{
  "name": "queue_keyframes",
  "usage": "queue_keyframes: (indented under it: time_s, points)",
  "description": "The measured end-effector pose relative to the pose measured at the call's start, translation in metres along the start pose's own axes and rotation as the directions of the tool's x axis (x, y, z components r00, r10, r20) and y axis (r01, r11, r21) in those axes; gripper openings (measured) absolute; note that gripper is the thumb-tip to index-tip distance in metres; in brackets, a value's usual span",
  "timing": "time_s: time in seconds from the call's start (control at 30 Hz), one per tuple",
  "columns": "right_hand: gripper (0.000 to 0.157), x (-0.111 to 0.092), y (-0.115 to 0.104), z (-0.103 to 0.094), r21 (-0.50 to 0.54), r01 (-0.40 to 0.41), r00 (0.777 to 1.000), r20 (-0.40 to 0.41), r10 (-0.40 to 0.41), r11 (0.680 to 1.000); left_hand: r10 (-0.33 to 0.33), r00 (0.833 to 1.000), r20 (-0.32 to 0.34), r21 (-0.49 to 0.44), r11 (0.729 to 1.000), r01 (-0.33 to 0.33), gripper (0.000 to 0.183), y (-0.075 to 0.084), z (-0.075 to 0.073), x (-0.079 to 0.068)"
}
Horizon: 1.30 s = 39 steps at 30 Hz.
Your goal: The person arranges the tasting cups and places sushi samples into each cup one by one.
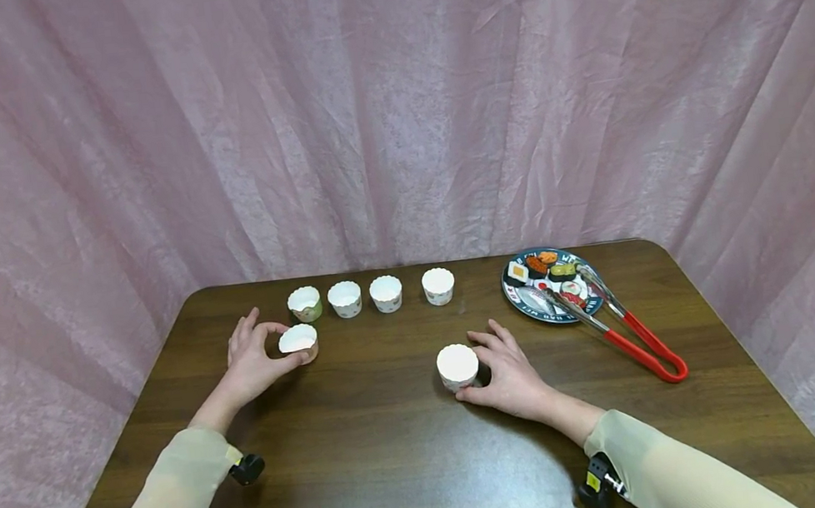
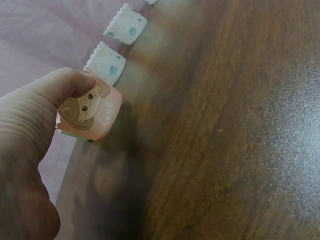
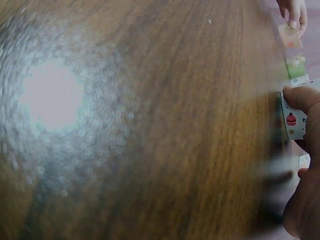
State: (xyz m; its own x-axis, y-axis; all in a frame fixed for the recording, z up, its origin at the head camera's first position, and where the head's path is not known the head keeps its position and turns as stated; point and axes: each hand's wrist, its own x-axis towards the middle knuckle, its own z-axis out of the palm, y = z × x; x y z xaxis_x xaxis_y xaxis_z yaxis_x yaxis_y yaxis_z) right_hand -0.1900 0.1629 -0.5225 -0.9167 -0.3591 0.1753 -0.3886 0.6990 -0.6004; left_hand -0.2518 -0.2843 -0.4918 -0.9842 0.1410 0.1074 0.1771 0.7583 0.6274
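At the left side of the table, my left hand (image 1: 252,364) pinches a peach paper baking cup (image 1: 300,341) between thumb and fingers. In the left wrist view the thumb lies over the rim of this cup, above a printed cartoon face and the word LOVE. My right hand (image 1: 510,380), right of the table's middle, holds a white paper baking cup (image 1: 457,364) by its side. A small red print shows on that cup's wall in the right wrist view. Just behind the peach cup stands a green baking cup (image 1: 305,307).
More white baking cups (image 1: 386,294) stand in a row along the back edge, one (image 1: 438,286) spaced farther right. At the back right, a blue-rimmed plate (image 1: 544,314) carries several sushi pieces (image 1: 563,271). Red-handled tongs (image 1: 633,348) rest across it. A pink curtain (image 1: 392,121) hangs behind.
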Motion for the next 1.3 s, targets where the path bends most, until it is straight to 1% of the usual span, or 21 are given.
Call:
queue_keyframes:
  time_s: [0.37, 0.67, 0.77, 0.83, 0.9, 0.97, 1.03, 1.13, 1.3]
  points:
    - [0.047, 0.0, 0.0, 0.0, -0.009, -0.007, 1.0, 0.004, 0.007, 1.0, 0.008, 1.0, -0.008, 0.015, 1.0, -0.008, 0.061, -0.001, 0.004, -0.002]
    - [0.048, 0.0, 0.001, 0.001, -0.007, -0.011, 1.0, 0.004, 0.011, 1.0, 0.008, 1.0, -0.015, -0.008, 1.0, -0.008, 0.061, -0.006, 0.008, -0.002]
    - [0.048, 0.0, 0.0, 0.001, -0.005, -0.012, 1.0, 0.003, 0.012, 1.0, 0.006, 1.0, -0.015, -0.004, 1.0, -0.006, 0.066, -0.007, 0.009, -0.002]
    - [0.048, 0.0, 0.0, 0.001, -0.005, -0.008, 1.0, 0.001, 0.008, 1.0, -0.005, 1.0, -0.01, -0.005, 1.0, 0.005, 0.075, -0.007, 0.009, -0.003]
    - [0.047, 0.0, 0.0, 0.001, -0.003, -0.006, 1.0, 0.001, 0.006, 1.0, -0.018, 1.0, -0.008, -0.009, 1.0, 0.018, 0.084, -0.006, 0.007, -0.005]
    - [0.048, 0.0, 0.0, 0.001, -0.004, -0.006, 1.0, 0.002, 0.006, 1.0, -0.031, 1.0, 0.0, -0.035, 0.999, 0.031, 0.094, -0.003, 0.002, -0.006]
    - [0.048, 0.0, 0.0, 0.001, -0.002, -0.013, 1.0, 0.006, 0.013, 1.0, -0.03, 1.0, -0.004, -0.051, 0.998, 0.03, 0.099, 0.0, -0.004, -0.007]
    - [0.049, 0.0, 0.0, 0.001, 0.0, -0.014, 1.0, 0.005, 0.014, 1.0, -0.013, 1.0, -0.011, -0.071, 0.997, 0.012, 0.1, 0.007, -0.013, -0.007]
    - [0.049, 0.0, 0.001, 0.001, 0.0, -0.011, 1.0, 0.003, 0.011, 1.0, 0.037, 0.999, -0.034, -0.068, 0.997, -0.039, 0.094, 0.019, -0.025, -0.006]
